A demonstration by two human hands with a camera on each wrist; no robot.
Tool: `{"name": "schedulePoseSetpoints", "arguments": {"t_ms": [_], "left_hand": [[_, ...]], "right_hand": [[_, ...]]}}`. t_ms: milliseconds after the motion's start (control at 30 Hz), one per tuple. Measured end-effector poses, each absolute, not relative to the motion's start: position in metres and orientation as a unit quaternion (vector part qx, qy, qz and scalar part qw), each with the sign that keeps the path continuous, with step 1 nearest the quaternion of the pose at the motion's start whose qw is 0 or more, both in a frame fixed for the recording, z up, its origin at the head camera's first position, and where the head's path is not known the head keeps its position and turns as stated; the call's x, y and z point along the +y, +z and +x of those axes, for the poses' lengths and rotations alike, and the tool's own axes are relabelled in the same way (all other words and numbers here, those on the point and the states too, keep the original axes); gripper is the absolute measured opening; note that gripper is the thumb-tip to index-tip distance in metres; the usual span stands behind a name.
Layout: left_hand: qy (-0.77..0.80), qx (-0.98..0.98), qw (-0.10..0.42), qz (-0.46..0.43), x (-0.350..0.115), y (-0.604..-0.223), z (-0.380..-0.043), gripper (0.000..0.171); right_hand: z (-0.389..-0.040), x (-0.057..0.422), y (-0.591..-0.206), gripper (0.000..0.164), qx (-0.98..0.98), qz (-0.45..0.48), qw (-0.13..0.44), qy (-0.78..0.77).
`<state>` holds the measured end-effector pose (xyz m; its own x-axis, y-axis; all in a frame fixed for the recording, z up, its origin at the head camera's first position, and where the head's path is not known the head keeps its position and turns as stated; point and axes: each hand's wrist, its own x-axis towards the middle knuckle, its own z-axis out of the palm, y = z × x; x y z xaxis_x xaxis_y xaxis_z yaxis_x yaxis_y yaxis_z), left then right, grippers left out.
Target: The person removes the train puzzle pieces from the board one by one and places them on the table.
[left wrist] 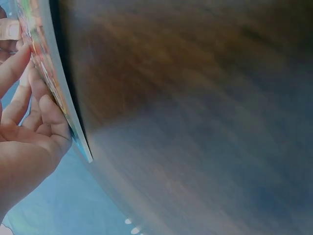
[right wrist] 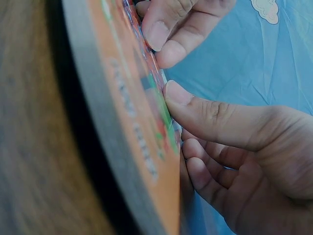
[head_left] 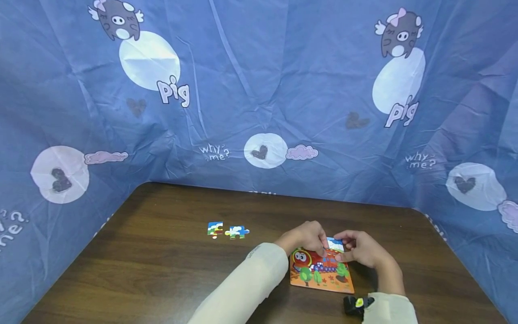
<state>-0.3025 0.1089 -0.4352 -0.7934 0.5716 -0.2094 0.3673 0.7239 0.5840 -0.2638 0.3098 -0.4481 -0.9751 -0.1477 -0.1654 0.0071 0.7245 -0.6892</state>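
A jigsaw puzzle (head_left: 319, 282) in a flat board lies on the table, showing a red train with eyes, green trees and orange ground. My left hand (head_left: 308, 237) bends over its upper left part, fingertips touching the picture. Whether a piece is pinched there is hidden. From the right, my right hand (head_left: 366, 252) holds the puzzle's upper right corner, thumb on the face and index finger at the top edge. Between the hands a blue-and-white piece (head_left: 335, 244) shows. In the right wrist view the right thumb (right wrist: 178, 93) presses on the picture near the left hand's fingertips.
Two loose puzzle pieces lie to the left on the brown wooden table (head_left: 162, 265): a corner-like piece (head_left: 215, 228) and a knobbed piece (head_left: 237, 232). A black wrist device (head_left: 356, 305) sits by the right cuff. Blue printed cloth (head_left: 226, 112) hangs behind the table.
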Motion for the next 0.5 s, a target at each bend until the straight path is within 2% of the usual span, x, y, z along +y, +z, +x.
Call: {"name": "schedulePoseSetpoints", "arguments": {"t_ms": [500], "left_hand": [[0.268,0.911,0.196,0.245,0.1106,-0.4345,-0.3013,0.014]], "right_hand": [[-0.2625,0.3094,-0.447,0.058,0.92,-0.037,0.107,-0.376]]}}
